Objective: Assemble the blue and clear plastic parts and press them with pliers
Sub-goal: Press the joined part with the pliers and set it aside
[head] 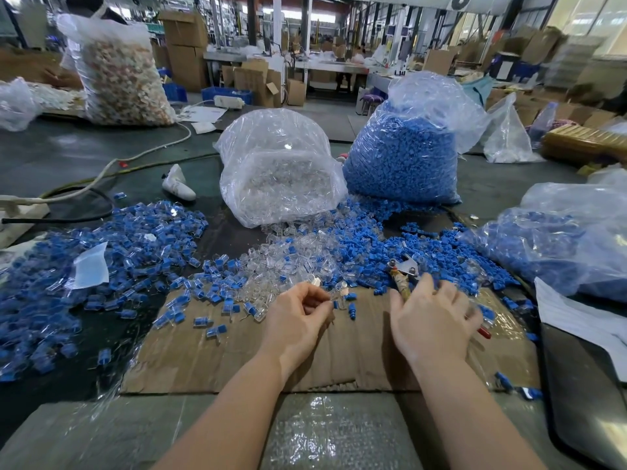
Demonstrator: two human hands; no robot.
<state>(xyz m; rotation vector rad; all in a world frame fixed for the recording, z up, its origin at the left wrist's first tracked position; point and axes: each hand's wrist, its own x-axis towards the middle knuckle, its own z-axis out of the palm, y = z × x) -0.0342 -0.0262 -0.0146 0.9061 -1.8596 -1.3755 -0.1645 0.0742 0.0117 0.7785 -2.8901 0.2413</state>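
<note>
**Both hands on the cardboard, parts and pliers in grip**

Your forearms come in over the cardboard sheet (pixel 237 351), and both hands work at its far edge. Beyond your fingertips stand two plastic bags: the clear-parts bag (pixel 278 164), part full of clear plastic pieces, sits straight ahead of your left hand, and the blue-parts bag (pixel 403 154), packed with blue pieces, stands just right of it. A third bag (pixel 563 239) holding blue parts lies well off to the right of your right hand. Spilled from the bags, loose clear parts (pixel 288 262) and loose blue parts (pixel 366 252) pile up just past your fingers, and a spread of assembled pieces (pixel 112 252) lies to the left.

Your left hand (pixel 295 317) has its fingers curled, pinching a small clear part with a blue piece (pixel 336 301) at the fingertips. Your right hand (pixel 431 317) is wrapped round the pliers (pixel 402 269) by the handles, with the metal head pointing away from you over the blue pile.
</note>
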